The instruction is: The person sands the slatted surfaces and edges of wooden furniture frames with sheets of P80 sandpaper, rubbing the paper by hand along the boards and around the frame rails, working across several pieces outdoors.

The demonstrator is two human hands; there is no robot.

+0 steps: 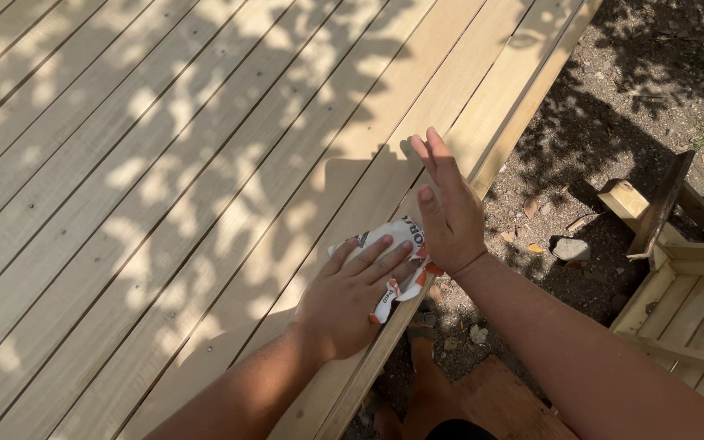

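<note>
Pale, unfinished timber fills the head view: a deck of long light-wood boards (165,163) dappled with leaf shadow, ending at its outer edge above bare, stony ground (613,106). At that edge the person's left hand (352,297) lies flat, fingers spread, pressing down on a crumpled white-and-orange printed wrapper (401,244) that rests on the outermost board, partly overhanging it. The right hand (450,212) stands open and upright just beside the wrapper, palm turned toward it, its heel touching or almost touching the wrapper's far end; it grips nothing. Whether the wrapper encloses something or is empty cannot be told. To handle this well, a flat, even press by the left hand looks sensible, keeping the wrapper back from the drop while the right hand closes in squarely. Below the edge a sandalled foot (421,342) shows on the dirt, and a small wooden frame (678,277) lies at right, well apart.
</note>
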